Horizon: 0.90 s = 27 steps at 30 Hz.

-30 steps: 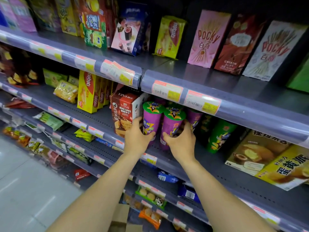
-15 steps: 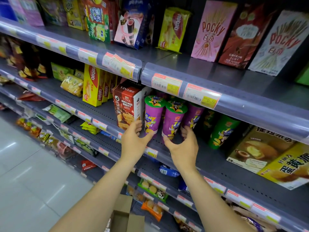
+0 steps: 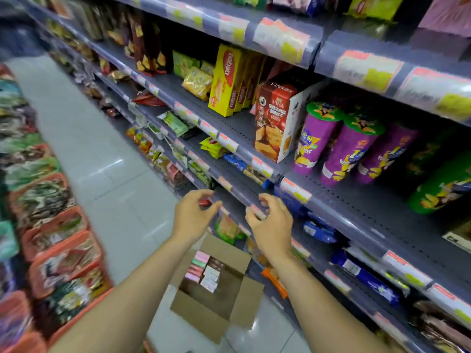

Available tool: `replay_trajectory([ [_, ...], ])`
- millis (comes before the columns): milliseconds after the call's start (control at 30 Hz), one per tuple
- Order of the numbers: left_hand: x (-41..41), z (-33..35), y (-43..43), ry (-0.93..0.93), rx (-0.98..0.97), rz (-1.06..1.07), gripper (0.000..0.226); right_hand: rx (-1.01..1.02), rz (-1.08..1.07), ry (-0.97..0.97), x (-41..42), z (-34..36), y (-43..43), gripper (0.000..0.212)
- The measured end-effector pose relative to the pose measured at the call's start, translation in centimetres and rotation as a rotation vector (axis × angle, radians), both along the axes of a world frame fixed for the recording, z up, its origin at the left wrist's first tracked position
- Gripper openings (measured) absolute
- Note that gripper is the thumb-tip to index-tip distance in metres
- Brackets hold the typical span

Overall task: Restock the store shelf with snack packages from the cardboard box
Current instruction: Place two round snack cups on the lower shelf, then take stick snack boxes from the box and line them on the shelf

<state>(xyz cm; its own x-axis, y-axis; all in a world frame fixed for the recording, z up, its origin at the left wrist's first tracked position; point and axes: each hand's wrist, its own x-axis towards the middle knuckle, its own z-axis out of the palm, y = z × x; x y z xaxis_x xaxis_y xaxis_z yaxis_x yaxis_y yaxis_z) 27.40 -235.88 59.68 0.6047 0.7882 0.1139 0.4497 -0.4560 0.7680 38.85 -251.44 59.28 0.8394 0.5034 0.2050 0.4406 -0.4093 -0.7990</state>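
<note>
An open cardboard box [image 3: 201, 315] stands on the floor below my arms, with several pink, green and white snack packages [image 3: 204, 270] packed along its far side. My left hand [image 3: 191, 216] and my right hand [image 3: 271, 224] hover above it in front of the lower shelf edges, both empty with fingers loosely curled and apart. Purple snack cups with green lids [image 3: 341, 146] stand upright on the grey shelf [image 3: 356, 207] to the upper right, well away from both hands. The view is motion-blurred.
A red VINA box [image 3: 274, 123] and yellow boxes [image 3: 228, 80] stand left of the cups; green cups [image 3: 443, 184] stand to their right. Lower shelves hold blue and yellow packets. Orange bins of goods [image 3: 58, 250] line the aisle's left side, across a grey tiled floor [image 3: 102, 159].
Both hands have let go of the purple cups and dropped down away from the shelf. The view has swung down and left, bringing the cardboard box and aisle into sight.
</note>
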Motion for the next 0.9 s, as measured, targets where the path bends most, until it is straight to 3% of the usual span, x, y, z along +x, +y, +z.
replay_trajectory([
  [400,-12.2,-18.5,10.8,0.236,-0.239,0.144,0.027,-0.303,0.118,0.076,-6.6,-19.6,8.6,0.038],
  [600,-13.6,-32.3,13.3,0.341,-0.266,0.001,0.031,-0.456,0.055,0.098,-8.3,-34.0,8.7,0.037],
  [900,-13.6,-55.2,13.9,0.650,-0.087,-0.366,0.053,-0.618,0.165,0.233,-11.5,-56.8,8.6,0.061],
])
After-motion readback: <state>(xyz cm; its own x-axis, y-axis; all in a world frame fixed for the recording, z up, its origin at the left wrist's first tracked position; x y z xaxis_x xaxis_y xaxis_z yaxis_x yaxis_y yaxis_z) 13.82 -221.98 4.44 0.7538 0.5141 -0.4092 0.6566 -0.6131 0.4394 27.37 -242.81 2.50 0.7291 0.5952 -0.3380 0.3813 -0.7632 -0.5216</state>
